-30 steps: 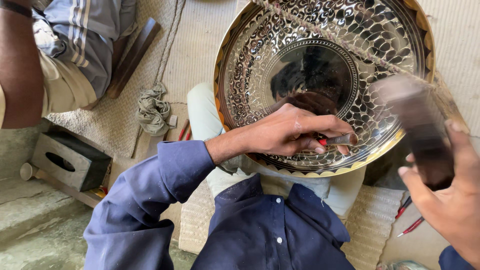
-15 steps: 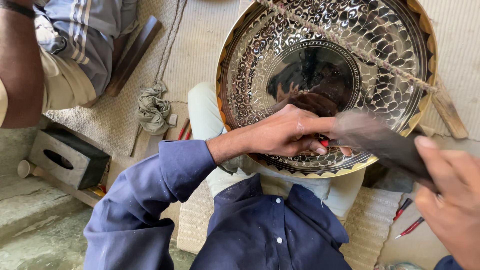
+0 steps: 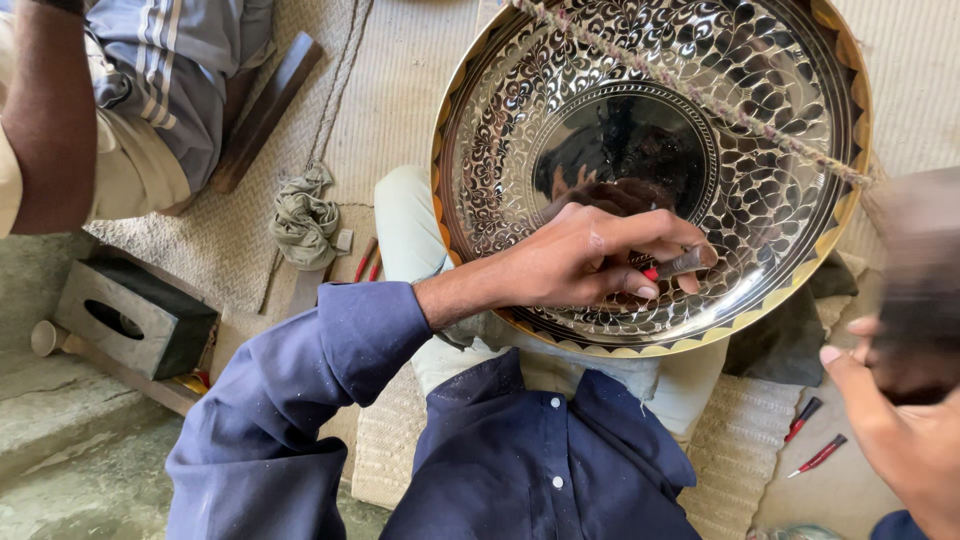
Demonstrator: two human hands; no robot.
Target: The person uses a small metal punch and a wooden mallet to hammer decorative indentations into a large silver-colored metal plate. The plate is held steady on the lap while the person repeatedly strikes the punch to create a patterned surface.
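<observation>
Far left of the fingers, another person's bare arm (image 3: 45, 120) and striped clothing fill the top corner. Below them a dark wooden block with a slot (image 3: 135, 318) sits on the woven floor mat (image 3: 400, 90). Nearer the fingers lies a crumpled grey-green rag (image 3: 305, 215).

The person's left hand (image 3: 590, 262), in a dark blue sleeve, reaches across the lap. Its fingers (image 3: 640, 285) are pressed together, pinching a small metal engraving tool with a red grip (image 3: 675, 266). The tool tip touches the lower inner face of a large round engraved metal tray (image 3: 760, 120), which leans tilted over the knees, just above and behind the fingers. A rough rope (image 3: 700, 95) crosses the tray's upper part.

Right of these fingers, the right hand (image 3: 900, 440) is raised at the frame edge, its fingers wrapped around a blurred dark object (image 3: 915, 290); what it is cannot be told. Just left of that hand, two red-handled tools (image 3: 812, 438) lie on the floor.
</observation>
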